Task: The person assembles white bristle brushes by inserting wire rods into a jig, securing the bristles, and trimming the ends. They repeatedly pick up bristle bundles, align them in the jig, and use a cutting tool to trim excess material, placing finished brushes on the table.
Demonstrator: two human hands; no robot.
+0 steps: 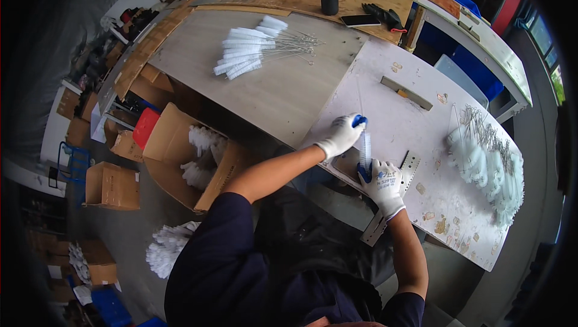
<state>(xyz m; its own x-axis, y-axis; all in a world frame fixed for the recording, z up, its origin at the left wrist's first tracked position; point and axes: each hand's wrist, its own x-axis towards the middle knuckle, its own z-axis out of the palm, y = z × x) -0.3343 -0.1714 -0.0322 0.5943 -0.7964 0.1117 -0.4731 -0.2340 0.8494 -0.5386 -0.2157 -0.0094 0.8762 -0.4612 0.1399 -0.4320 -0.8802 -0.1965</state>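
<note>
Pale tabletop point(430, 158), left hand point(345, 137) and right hand point(383, 185) gripping white brush point(365, 147); lower end hidden

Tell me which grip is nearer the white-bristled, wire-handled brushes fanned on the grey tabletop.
Left. In the picture, the left grip sits below-right of the brushes, the right grip farther below-right.

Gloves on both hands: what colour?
The gloves are white with blue patches; the head view shows this.

Pale tabletop point(415, 134): white brush pile point(483, 158), metal bar point(404, 93).
</note>
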